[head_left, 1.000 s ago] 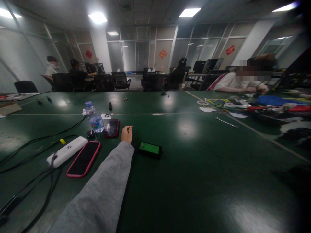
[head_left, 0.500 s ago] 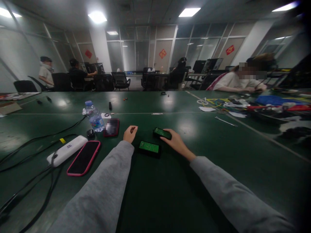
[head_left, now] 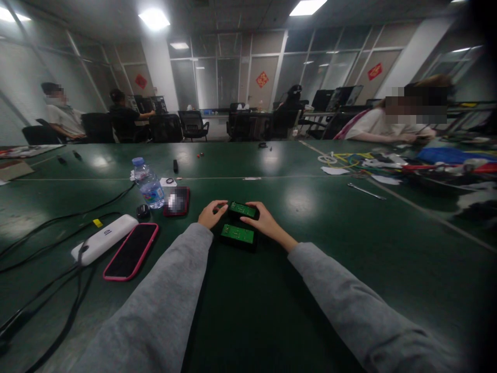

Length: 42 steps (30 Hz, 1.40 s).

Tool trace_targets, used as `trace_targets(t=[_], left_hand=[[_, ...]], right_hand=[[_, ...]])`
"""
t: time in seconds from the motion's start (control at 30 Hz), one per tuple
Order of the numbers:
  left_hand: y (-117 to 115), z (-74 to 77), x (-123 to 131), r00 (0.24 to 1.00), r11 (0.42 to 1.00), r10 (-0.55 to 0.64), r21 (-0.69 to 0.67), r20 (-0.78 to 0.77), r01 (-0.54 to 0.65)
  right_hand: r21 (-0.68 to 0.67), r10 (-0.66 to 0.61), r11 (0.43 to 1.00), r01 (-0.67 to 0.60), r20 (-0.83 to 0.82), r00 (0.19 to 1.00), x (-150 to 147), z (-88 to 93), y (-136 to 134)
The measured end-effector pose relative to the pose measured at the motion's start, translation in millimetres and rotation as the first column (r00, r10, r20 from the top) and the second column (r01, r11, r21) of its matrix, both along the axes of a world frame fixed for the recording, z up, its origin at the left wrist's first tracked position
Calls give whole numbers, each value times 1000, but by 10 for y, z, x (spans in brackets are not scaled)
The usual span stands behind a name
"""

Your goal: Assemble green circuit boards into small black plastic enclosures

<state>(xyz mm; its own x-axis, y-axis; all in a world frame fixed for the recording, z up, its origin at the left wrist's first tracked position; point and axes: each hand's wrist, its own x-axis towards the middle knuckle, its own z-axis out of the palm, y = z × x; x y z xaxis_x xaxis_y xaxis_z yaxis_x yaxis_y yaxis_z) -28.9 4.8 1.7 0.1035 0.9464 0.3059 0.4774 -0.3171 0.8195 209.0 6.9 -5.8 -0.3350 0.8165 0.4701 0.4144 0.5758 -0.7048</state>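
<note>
My right hand [head_left: 261, 219] is closed on the right end of a green circuit board in a black case [head_left: 243, 209], thumb on the near side and fingers on the far side. At the left end of that same case, my left hand [head_left: 213, 213] has its thumb and forefinger apart. Its fingertips are close to the case's corner; whether they touch it I cannot tell. Just nearer to me, a second green circuit board in a black case [head_left: 238, 233] lies flat on the dark green table [head_left: 240, 305].
On the left are a pink-edged phone [head_left: 131, 252], a white power strip [head_left: 104, 239] with black cables, a water bottle [head_left: 148, 186] and a red-edged phone [head_left: 176, 201]. A wrench [head_left: 366, 191] and a cable heap [head_left: 435, 160] lie to the right. People sit beyond.
My right hand has moved left with the circuit board in its case, now behind the second one. My left hand's fingers have uncurled and reach toward its left end.
</note>
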Motion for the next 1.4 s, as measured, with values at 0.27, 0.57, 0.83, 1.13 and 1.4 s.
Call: trace_targets(t=[0.27,0.57,0.83,1.13,1.4], left_hand=[[-53,56,14,999,998,-29,-54,-13,28],[-70,88,22,999,992,-32,-124,-39,27],[-57,82,19,997,990,-32,-136,74,42],[-35,67,11,994,986,-29,-158,108,46],[-22,54,-3,990,983,-51,-168,128,73]], right_hand=[[64,110,991,-121,152,982,-11,124,-74],[89,172,980,-177,61,983,-15,123,-62],[-93,181,977,-193,-127,975,-10,116,-50],[-353,177,877,-326,-395,902,69,139,34],[-373,154,875,-308,-389,908,107,49,128]])
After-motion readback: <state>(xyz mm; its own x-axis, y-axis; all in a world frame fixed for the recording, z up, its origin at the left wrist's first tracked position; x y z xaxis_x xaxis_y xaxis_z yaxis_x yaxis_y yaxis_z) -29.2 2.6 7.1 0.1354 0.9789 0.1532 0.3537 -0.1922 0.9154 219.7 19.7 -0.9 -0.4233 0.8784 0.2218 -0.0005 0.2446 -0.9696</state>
